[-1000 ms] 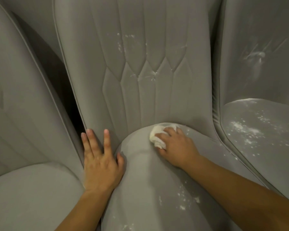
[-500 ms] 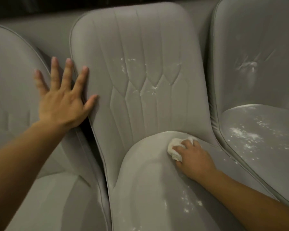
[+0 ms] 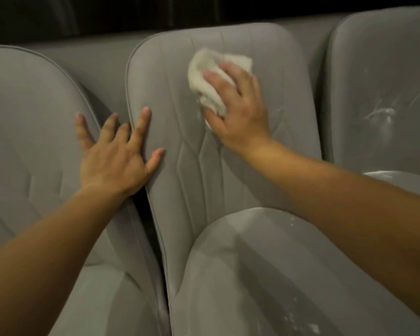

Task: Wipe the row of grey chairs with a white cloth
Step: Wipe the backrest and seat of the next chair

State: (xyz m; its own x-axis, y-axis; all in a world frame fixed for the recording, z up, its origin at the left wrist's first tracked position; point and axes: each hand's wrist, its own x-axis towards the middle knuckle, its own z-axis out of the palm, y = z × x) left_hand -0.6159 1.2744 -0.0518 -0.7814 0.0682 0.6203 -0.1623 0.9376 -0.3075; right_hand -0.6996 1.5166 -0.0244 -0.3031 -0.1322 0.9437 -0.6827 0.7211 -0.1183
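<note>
Dark space sits behind three grey chairs that stand side by side, so close that they almost touch. My right hand (image 3: 238, 112) is up on the back of the middle chair (image 3: 228, 170), near the top. It holds the cloth (image 3: 209, 78), a white bunched-up lump, and pushes it against the chair back. My fingers lie over the cloth and bend round it, and my thumb is tucked at its low edge. Most of the cloth sticks out above and to the left of my fingers. A small bit peeks out under my palm. My left hand (image 3: 114, 161) holds nothing. It is wide open with the fingers spread, and it lies over the gap between the left chair (image 3: 34, 122) and the middle chair. My thumb and first finger touch the edge of the middle chair, and my little finger is on the left chair. Down low, the seat (image 3: 247, 267) of the middle chair shows a few white specks (image 3: 303, 324) near its front right. The right chair (image 3: 386, 69) has white smears (image 3: 381, 115) on its back.
</note>
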